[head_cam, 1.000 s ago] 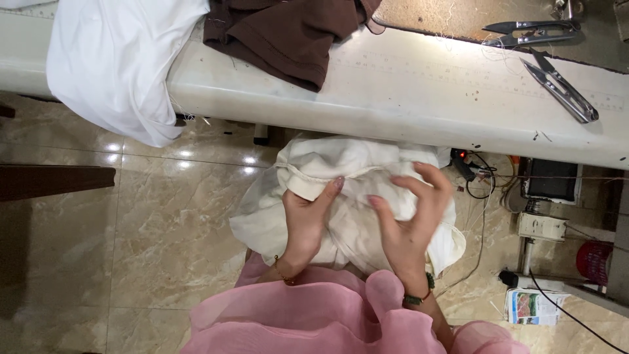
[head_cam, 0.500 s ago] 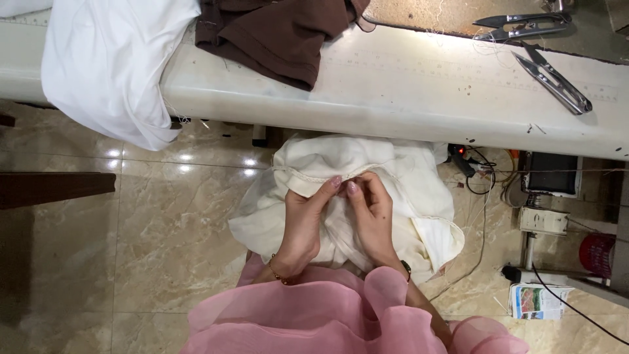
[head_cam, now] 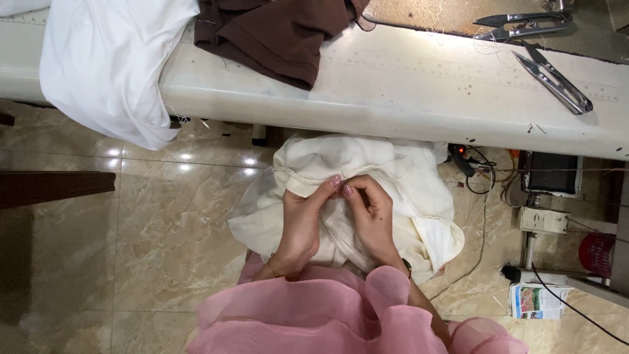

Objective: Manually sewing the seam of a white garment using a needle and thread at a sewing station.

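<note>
While the cream garment (head_cam: 393, 170) is bunching in the lap below the tabletop (head_cam: 419, 98), the left hand (head_cam: 303, 223) and right hand (head_cam: 370, 216) are both pinching its stitched edge, seemingly picking at the seam; continuing calls for fine fingertip control.

A sewing workshop, seen from above; long white worktable (head_cam: 419, 98) across the far side, with two metal thread snips (head_cam: 553, 82) at far right among loose threads; white cloth (head_cam: 105, 65) and brown garment (head_cam: 275, 33) draped over its left end; cream fabric (head_cam: 393, 170) bundled near the table edge; cables and machine motor (head_cam: 550, 174) underneath at right; glossy marble-tiled floor (head_cam: 170, 229).
</note>
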